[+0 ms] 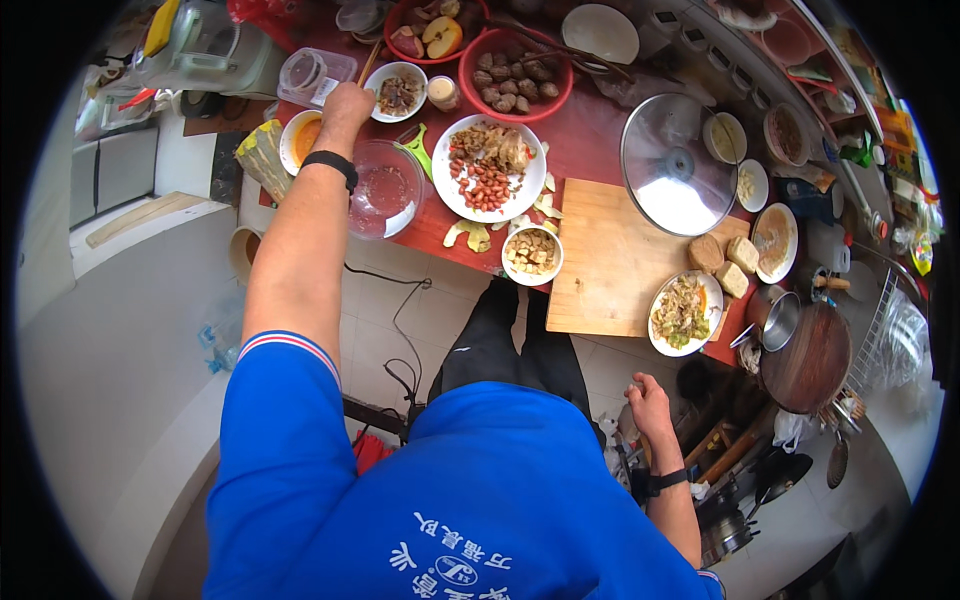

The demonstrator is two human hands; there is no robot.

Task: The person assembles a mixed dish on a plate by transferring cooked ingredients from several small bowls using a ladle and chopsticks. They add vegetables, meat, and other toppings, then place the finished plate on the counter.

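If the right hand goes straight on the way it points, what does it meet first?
The right hand would probably meet the near edge of the wooden board first; depth is unclear, so it could pass below.

At 12 o'clock from the middle of the view, a red basin [505, 39] of round brown roots sits on a red table [585, 140]. Below it, a white plate [441, 160] holds red-brown peanuts beside other brown food. Scraps of peel [470, 235] lie along its lower edge. A green peeler [420, 155] rests at 11 o'clock.

Between 1 and 2 o'clock, close in, stands a small bowl [532, 280] of pale cubes. At 2 o'clock, a round glass lid [660, 150] overlaps a wooden board [600, 290].

At 3 o'clock: a plate [672, 346] of chopped greens, three tan blocks [706, 253] just above, a metal pot [775, 318] farther out. Near 9 o'clock, a black cable [428, 284] crosses floor tiles [375, 330].
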